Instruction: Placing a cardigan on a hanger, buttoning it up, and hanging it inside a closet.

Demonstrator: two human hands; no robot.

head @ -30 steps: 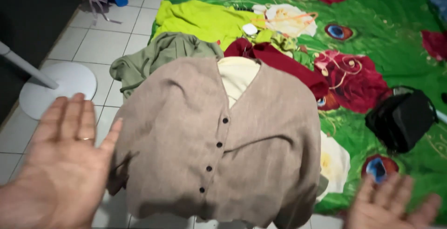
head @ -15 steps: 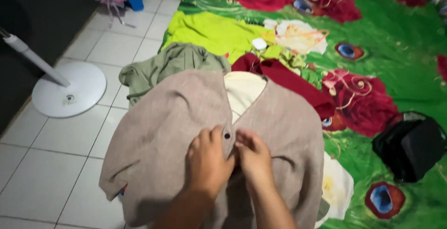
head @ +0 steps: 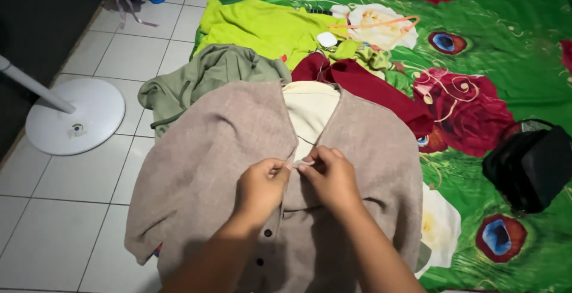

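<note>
Both hands, left hand and right hand, pinch the beige cardigan at its button placket; neckline points away, length toward the wearer.

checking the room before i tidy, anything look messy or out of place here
Yes. An olive green garment lies crumpled, half off the flowered green sheet onto the tiled floor. A lime green cloth and a dark red garment lie bunched on the sheet. The beige cardigan that both hands pinch looks intact.
</note>
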